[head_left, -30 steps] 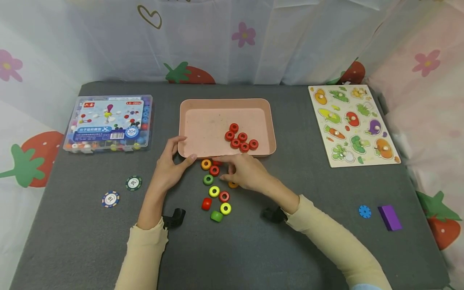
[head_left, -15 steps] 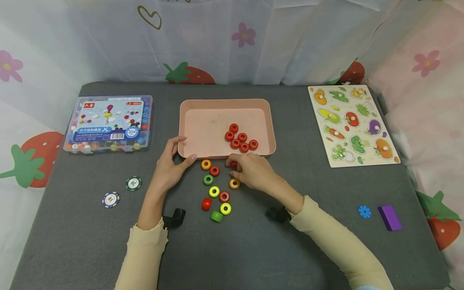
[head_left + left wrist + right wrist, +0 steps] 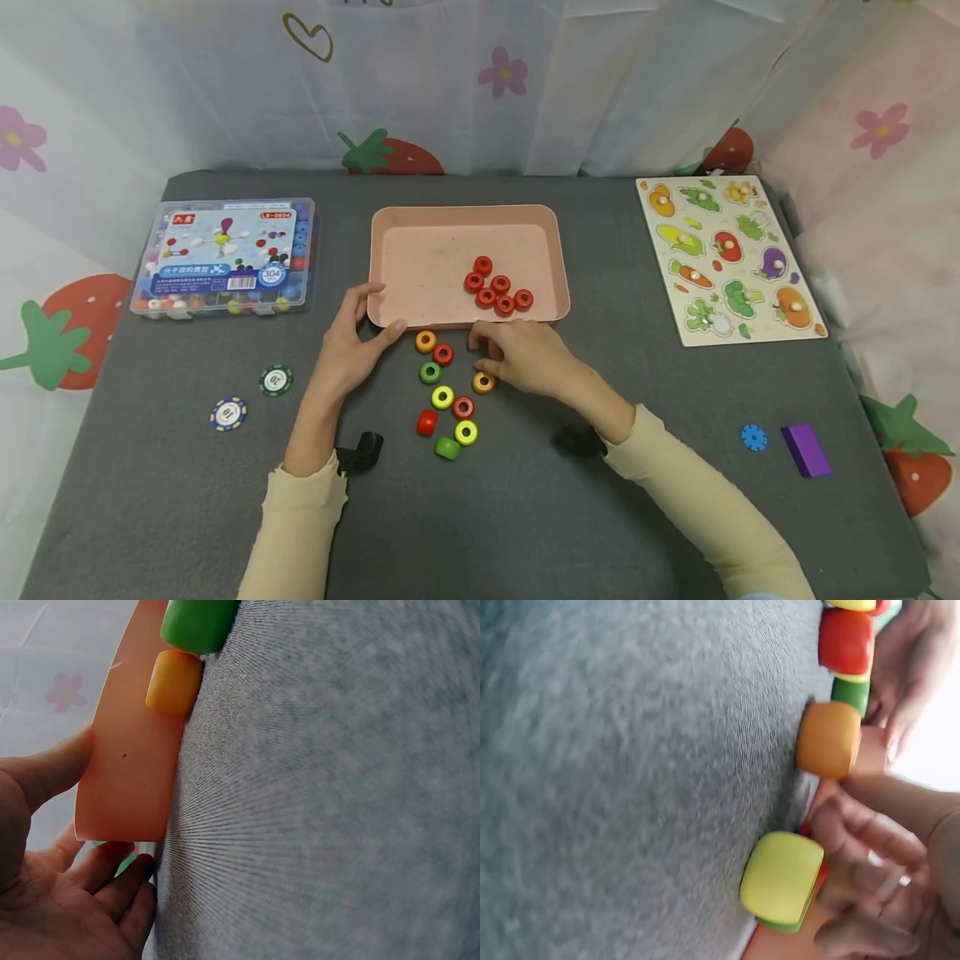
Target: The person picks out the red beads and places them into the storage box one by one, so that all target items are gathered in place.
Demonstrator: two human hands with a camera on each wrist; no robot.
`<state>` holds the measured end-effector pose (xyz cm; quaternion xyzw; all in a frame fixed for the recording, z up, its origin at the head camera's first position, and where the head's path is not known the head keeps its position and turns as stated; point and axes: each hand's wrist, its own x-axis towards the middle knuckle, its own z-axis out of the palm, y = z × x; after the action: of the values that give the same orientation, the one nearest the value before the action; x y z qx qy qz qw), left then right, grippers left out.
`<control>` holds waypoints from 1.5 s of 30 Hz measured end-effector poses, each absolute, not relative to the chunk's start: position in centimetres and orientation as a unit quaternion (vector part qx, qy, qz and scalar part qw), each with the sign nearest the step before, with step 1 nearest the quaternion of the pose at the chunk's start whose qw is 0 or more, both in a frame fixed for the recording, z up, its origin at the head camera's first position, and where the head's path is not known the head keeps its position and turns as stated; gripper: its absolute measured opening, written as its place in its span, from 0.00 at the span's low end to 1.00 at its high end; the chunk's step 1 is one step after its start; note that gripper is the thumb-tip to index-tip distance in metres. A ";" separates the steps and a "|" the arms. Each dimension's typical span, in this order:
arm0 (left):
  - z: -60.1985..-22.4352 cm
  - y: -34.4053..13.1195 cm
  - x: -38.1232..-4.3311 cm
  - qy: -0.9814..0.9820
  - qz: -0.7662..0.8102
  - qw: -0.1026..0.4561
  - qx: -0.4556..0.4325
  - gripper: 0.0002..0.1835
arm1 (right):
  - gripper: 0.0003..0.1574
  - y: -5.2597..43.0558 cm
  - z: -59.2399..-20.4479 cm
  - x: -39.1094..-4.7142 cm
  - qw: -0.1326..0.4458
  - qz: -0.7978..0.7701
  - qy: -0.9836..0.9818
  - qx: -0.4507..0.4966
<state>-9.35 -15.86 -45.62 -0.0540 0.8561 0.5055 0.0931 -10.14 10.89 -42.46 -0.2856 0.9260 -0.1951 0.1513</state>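
My left hand (image 3: 348, 350) grips the front left corner of a pink tray (image 3: 427, 250); in the left wrist view its thumb touches the rim. My right hand (image 3: 528, 358) is at the tray's front edge, fingers curled down around a red bead (image 3: 823, 871), mostly hidden by the fingers and a yellow bead (image 3: 780, 877). An orange bead (image 3: 483, 382) lies beside its thumb. Several red ring beads (image 3: 500, 284) are inside the tray, toward the right. In front of it lie loose beads, among them a green bead (image 3: 430, 372) and a red bead (image 3: 442, 354).
A clear lidded box of beads (image 3: 225, 258) stands at the back left. Two poker chips (image 3: 276, 380) lie left of the left forearm. A vegetable puzzle board (image 3: 731, 258) is at the back right, with a blue disc (image 3: 754, 437) and purple block (image 3: 807, 451) farther forward.
My right hand has moved right along the tray's front edge, taking a red bead with it, and over the last half second has hardly shifted. My left hand stays at the tray corner.
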 end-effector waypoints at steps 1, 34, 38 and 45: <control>-45.6 -15.9 -9.3 0.856 0.505 0.094 -0.054 0.36 | 0.15 11.0 -42.4 -10.2 0.152 -0.203 0.924 -0.287; -45.7 -15.9 -9.3 0.852 0.512 0.095 -0.052 0.36 | 0.17 12.7 -42.7 -10.0 0.077 -0.173 0.936 -0.296; -45.7 -15.9 -9.3 0.853 0.510 0.094 -0.052 0.36 | 0.18 12.8 -43.0 -10.0 0.080 -0.219 0.924 -0.304; -45.7 -15.9 -9.4 0.853 0.511 0.093 -0.049 0.36 | 0.18 12.4 -42.9 -11.0 0.011 -0.367 0.877 -0.310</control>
<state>-9.38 -15.91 -45.70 -0.0492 0.8533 0.5107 0.0933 -11.02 12.42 -42.92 -0.3101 0.8771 -0.3666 0.0110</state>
